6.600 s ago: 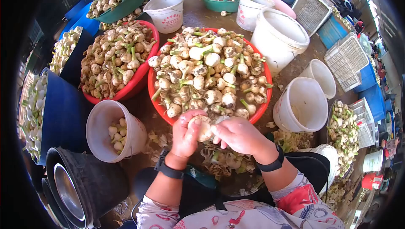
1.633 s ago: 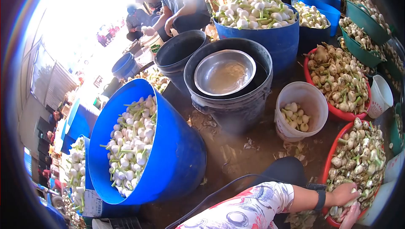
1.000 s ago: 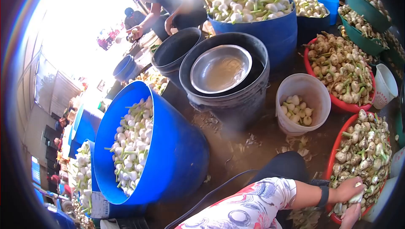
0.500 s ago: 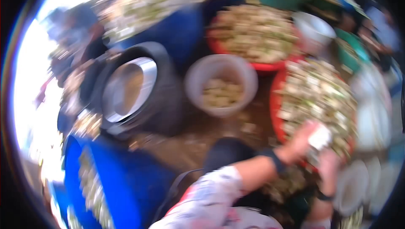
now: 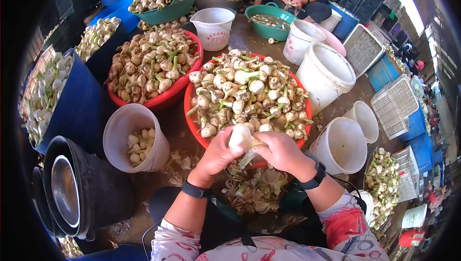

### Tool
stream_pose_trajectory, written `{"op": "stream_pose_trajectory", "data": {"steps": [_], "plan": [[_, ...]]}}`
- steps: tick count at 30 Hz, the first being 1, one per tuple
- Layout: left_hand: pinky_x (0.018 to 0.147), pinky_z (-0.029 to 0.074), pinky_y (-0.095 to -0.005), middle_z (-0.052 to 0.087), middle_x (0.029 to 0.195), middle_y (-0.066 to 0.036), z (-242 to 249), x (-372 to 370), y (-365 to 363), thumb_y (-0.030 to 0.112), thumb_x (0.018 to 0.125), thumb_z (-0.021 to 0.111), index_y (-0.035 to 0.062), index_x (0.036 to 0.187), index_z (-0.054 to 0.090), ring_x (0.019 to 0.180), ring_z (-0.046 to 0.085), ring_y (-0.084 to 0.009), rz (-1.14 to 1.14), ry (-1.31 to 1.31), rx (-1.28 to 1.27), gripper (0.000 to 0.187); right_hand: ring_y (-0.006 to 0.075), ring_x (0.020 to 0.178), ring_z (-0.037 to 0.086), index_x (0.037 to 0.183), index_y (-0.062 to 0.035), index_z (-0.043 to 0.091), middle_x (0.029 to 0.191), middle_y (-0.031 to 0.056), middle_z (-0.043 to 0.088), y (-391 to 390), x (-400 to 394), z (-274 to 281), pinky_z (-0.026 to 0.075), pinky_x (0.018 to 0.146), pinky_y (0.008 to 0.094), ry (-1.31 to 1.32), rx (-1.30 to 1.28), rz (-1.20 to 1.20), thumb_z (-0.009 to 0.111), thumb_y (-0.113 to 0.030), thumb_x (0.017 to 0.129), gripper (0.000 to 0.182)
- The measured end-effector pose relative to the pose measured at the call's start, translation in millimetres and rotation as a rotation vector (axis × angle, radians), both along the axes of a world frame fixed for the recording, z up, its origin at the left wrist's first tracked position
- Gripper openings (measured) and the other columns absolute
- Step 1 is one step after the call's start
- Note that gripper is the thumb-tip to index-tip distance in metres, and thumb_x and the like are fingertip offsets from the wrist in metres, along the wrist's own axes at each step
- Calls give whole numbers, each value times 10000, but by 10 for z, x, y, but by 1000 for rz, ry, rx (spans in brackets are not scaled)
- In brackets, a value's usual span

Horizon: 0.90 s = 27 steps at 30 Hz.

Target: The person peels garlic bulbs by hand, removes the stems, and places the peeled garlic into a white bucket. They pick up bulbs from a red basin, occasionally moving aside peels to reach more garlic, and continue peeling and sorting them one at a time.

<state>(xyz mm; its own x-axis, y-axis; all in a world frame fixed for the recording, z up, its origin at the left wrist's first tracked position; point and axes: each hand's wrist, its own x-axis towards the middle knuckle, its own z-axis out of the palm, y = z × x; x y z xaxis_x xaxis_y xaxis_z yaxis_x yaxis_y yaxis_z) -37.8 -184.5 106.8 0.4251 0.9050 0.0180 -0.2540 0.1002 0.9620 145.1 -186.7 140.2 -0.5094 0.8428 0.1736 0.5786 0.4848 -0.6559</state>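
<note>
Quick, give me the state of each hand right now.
Left hand: closed on the garlic bulb.
Right hand: gripping the same garlic bulb, fingers at its peel.

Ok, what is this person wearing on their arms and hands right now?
Both hands are bare, no gloves. The left hand has a black band at the wrist; the right hand has a black watch-like band. Forearms are bare. Short sleeves are white with a red and dark swirling print, redder on the right sleeve.
</note>
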Motion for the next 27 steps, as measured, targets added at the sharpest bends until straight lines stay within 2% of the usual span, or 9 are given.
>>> {"op": "stream_pose_trajectory", "data": {"steps": [7, 9, 13, 15, 17, 21, 24, 26, 27], "plan": [[742, 426, -273, 550, 911, -113, -78, 183, -84, 123, 655, 629, -15, 1049, 458, 847, 529, -135, 212, 400, 510, 451, 278, 514, 520, 833, -34, 551, 669, 135, 558, -44, 180, -179, 410, 480, 345, -21, -185, -197, 484, -184, 821, 165], [766, 418, -270, 549, 924, -89, -74, 229, -149, 106, 682, 604, -11, 1055, 456, 862, 527, -144, 187, 325, 430, 418, 167, 435, 493, 863, -26, 550, 644, 86, 560, 20, 263, -253, 383, 388, 261, 647, -1134, -377, 475, -190, 843, 182], [835, 399, -290, 544, 1024, -64, -207, 251, -108, 176, 784, 538, 13, 1065, 465, 945, 525, -201, 33, -344, 105, 333, 94, 422, 442, 881, -17, 513, 608, 32, 495, -160, 28, -416, 326, 353, 188, 1314, -1241, -1, 460, -199, 863, 191], [844, 408, -314, 539, 1039, -91, -234, 258, -171, 209, 850, 457, 31, 1079, 468, 949, 523, -203, 217, -876, -455, 291, 121, 457, 479, 880, -18, 519, 629, 49, 524, -308, -234, -451, 358, 399, 235, 908, -796, -390, 468, -174, 854, 166], [835, 426, -345, 545, 1024, -118, -209, 230, -165, 241, 888, 378, 35, 1067, 474, 934, 532, -223, 291, -944, -623, 289, 209, 502, 538, 846, -28, 533, 661, 105, 555, -380, -310, -433, 406, 454, 320, 387, 81, -226, 468, -156, 841, 144], [662, 494, -343, 581, 886, -144, -176, 93, -50, 337, 889, 327, 21, 980, 503, 755, 574, -250, 357, -906, -751, 373, 287, 596, 567, 823, -41, 547, 706, 143, 573, -704, -225, -311, 428, 527, 377, 56, -11, -205, 472, -140, 824, 124], [460, 454, -179, 566, 787, -112, -149, -34, 91, 298, 906, 268, 11, 944, 479, 628, 546, -159, 584, -855, -660, 358, 299, 638, 568, 867, -54, 565, 718, 137, 590, -789, -17, -494, 444, 563, 391, -387, -212, 66, 490, -226, 795, 201], [530, 486, -252, 568, 858, -124, -293, 43, 34, 304, 908, 266, 8, 1009, 468, 684, 565, -204, 390, -706, -499, 373, 283, 706, 577, 950, -68, 566, 776, 143, 589, -568, 177, -670, 460, 639, 381, -915, -465, -27, 536, -392, 734, 390], [565, 497, -279, 568, 895, -131, -342, 142, -5, 309, 908, 267, 7, 1038, 464, 718, 574, -222, 316, -642, -447, 383, 292, 802, 570, 1011, -55, 537, 859, 170, 578, -563, 223, -580, 447, 718, 363, -725, -137, -241, 573, -419, 701, 479]]}}
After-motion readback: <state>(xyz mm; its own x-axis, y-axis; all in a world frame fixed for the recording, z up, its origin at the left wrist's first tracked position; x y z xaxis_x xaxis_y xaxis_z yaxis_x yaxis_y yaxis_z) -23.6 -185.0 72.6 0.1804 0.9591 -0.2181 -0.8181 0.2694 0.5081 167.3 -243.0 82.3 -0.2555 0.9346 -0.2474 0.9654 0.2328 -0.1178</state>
